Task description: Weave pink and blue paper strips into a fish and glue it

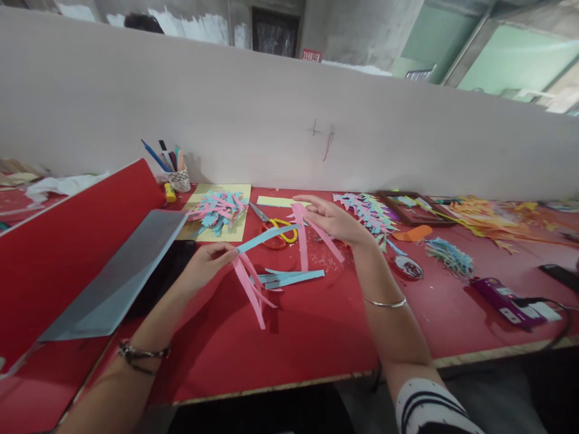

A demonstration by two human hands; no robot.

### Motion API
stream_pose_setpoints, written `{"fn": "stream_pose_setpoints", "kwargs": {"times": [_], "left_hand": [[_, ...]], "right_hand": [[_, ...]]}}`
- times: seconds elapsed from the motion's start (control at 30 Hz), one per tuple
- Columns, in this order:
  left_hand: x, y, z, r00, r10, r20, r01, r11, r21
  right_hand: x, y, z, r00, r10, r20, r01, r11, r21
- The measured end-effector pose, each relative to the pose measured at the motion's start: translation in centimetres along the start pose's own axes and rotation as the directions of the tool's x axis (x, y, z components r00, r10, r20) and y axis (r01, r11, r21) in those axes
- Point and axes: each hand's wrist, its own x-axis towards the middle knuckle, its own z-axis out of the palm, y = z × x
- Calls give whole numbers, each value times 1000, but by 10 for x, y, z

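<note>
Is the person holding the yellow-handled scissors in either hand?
No, the scissors lie on the red table, while the left hand and right hand hold paper strips.

A red tabletop [325, 346] with a bare wood-coloured front edge spanned the frame. At upper left, it bore a patterned pen cup [178, 180], a small yellow bottle [170, 193] and a pale yellow sheet [243, 232], and at centre a narrow yellow paper piece [274, 201], scissors [272, 222] and blue paper strips [296, 279]. To the right lay a fringed pink-and-blue paper length [362, 208], an orange piece [414, 233], a blue-green fringed bundle [449, 256], a purple power strip [500, 300] and, near the right margin, a black oblong object [561, 276].
</note>
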Motion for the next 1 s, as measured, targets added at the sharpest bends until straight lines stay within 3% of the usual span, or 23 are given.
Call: {"fn": "stream_pose_setpoints", "kwargs": {"times": [0.3, 0.5, 0.73, 1.0], "left_hand": [[-1, 0, 2, 999, -50, 2, 50, 999, -16], [-1, -2, 2, 999, -32, 16, 32, 999, -7], [0, -7, 1, 1000, 0, 13, -1, 998, 56], [1, -11, 0, 999, 36, 34, -38, 997, 62]], "right_hand": [[3, -2, 11, 991, -122, -57, 106, 968, -226], [6, 4, 13, 995, -100, 6, 100, 991, -88], [3, 7, 8, 979, -202, -14, 203, 976, 76], [-3, -6, 7, 969, -246, 29, 244, 968, 54]]}}
